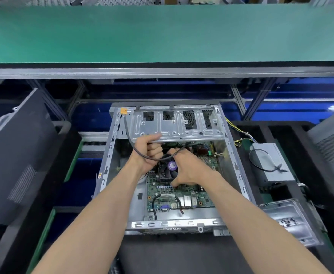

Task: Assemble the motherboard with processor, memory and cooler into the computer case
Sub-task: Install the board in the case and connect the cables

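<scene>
An open grey computer case (239, 169) lies flat in front of me. Inside it sits the green motherboard (188, 191) with its black cooler fan (167, 171), marked by a purple sticker. My left hand (149, 153) hovers over the fan with curled fingers gripping a dark cable (129, 138). That cable runs up to an orange connector (123, 111) at the case's far left corner. My right hand (191, 170) reaches down onto the board beside the cooler, its thumb touching the board; what its fingers hold is hidden.
A silver drive cage (174, 123) spans the case's far end. A power supply (271, 165) with loose wires lies to the right, and a metal tray (292, 220) of screws sits nearer. Black case panels (17, 155) lean at left and right. A green shelf (162, 34) runs above.
</scene>
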The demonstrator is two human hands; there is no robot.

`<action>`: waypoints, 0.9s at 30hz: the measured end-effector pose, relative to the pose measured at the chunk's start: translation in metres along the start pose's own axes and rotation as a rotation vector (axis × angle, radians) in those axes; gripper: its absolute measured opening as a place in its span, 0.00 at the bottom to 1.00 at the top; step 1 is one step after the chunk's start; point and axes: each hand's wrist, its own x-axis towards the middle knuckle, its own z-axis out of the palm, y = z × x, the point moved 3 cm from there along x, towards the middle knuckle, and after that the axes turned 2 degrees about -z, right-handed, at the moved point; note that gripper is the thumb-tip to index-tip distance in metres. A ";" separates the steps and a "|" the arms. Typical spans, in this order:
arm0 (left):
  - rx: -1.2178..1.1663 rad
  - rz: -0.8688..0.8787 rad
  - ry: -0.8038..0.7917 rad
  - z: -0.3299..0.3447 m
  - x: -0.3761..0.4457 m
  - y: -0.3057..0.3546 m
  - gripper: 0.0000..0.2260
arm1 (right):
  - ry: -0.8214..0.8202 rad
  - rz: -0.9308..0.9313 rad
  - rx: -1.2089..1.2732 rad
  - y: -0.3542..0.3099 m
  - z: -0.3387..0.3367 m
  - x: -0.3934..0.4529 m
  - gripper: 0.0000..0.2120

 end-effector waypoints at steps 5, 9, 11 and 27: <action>-0.005 0.027 0.020 0.002 0.002 0.000 0.21 | 0.018 -0.001 -0.006 -0.001 -0.001 -0.002 0.40; 0.032 0.047 0.005 0.004 -0.003 0.003 0.23 | 0.035 0.003 -0.054 -0.005 -0.003 -0.007 0.38; 0.049 0.057 -0.009 0.007 -0.008 0.003 0.24 | 0.056 -0.005 -0.084 -0.007 -0.003 -0.011 0.41; 0.103 0.158 -0.091 0.019 -0.039 0.003 0.16 | 0.178 -0.103 -0.086 -0.020 -0.009 -0.035 0.39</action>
